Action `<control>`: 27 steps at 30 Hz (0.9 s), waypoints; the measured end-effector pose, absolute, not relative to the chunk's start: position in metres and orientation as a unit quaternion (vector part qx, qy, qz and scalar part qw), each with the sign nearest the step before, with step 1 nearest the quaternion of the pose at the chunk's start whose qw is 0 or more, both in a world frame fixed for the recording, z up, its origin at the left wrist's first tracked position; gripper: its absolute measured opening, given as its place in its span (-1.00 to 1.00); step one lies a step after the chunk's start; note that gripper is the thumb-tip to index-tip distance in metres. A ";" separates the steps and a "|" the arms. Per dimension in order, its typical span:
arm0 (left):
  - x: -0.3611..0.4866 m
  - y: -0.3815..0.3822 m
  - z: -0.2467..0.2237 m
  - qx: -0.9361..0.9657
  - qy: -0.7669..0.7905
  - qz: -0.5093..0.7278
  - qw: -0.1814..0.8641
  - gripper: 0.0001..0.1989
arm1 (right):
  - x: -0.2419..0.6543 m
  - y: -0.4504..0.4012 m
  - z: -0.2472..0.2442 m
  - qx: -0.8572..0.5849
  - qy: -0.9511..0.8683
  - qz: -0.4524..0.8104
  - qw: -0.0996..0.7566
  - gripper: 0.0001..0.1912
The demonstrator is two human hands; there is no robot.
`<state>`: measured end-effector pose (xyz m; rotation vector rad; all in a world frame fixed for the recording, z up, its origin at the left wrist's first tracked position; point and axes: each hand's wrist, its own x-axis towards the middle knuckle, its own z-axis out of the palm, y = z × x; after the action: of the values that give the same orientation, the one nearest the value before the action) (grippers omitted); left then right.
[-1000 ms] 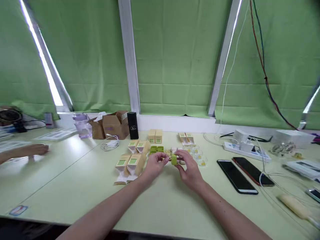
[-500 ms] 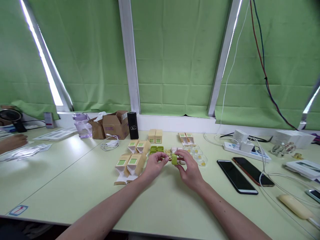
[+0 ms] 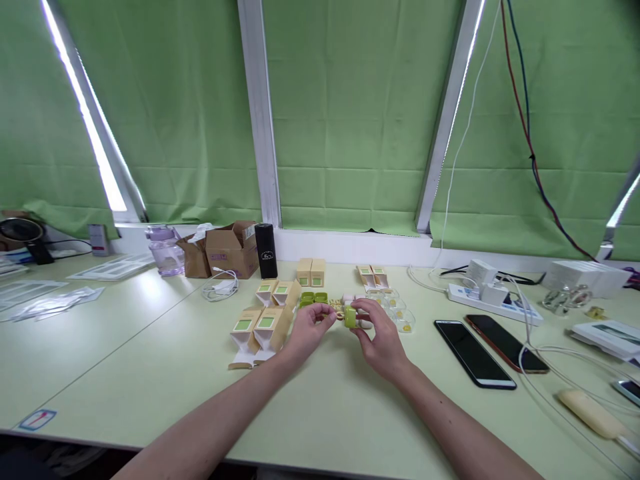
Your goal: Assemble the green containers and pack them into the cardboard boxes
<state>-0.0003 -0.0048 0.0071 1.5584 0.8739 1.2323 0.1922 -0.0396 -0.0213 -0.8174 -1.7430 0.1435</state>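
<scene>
My right hand (image 3: 383, 339) is closed, its thumb and fingers gripping a small green square-shaped piece (image 3: 350, 317). My left hand (image 3: 307, 333) pinches a small yellowish ring-like part (image 3: 340, 315) close against the green piece's left side. Just beyond my hands lie green square cups (image 3: 314, 297), small yellow parts (image 3: 335, 305) and pale pinkish-white pieces (image 3: 347, 299), partly hidden by my fingers. To the right are clear plastic domes (image 3: 403, 321) with yellow bits inside. Small open kraft boxes (image 3: 270, 327) with green labels stand left of my left hand.
More kraft boxes (image 3: 311, 272) stand at the back, with others (image 3: 373, 277) to their right. Two phones (image 3: 474, 353) (image 3: 506, 342), a power strip (image 3: 493, 303) and white cables lie at the right. A carton (image 3: 231, 251), black cylinder (image 3: 266, 251) and purple bottle (image 3: 165, 251) stand back left.
The green piece has turned slightly in my right fingers, and the ring-like part shows more clearly beside it. Another person's hand at the far left has gone from view.
</scene>
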 end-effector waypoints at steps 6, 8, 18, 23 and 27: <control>-0.004 0.000 0.008 0.608 0.356 0.524 0.478 -0.71 | 0.192 -0.040 -0.020 -0.361 -0.732 0.081 0.572 -0.60; -0.007 0.003 0.007 0.587 0.363 0.533 0.489 -0.70 | 0.192 -0.040 -0.020 -0.369 -0.726 0.084 0.574 -0.62; -0.014 0.014 -0.002 0.506 0.372 0.544 0.557 -0.64 | 0.194 -0.038 -0.021 -0.375 -0.724 0.087 0.572 -0.63; -0.014 0.013 -0.001 0.502 0.368 0.546 0.561 -0.65 | 0.194 -0.037 -0.022 -0.377 -0.723 0.084 0.573 -0.62; -0.014 0.013 -0.001 0.499 0.368 0.548 0.562 -0.65 | 0.194 -0.037 -0.022 -0.378 -0.724 0.086 0.571 -0.62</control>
<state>-0.0139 0.0130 -0.0010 1.1753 0.8665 1.2902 0.1944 -0.0369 -0.0218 -0.8868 -1.6985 0.2007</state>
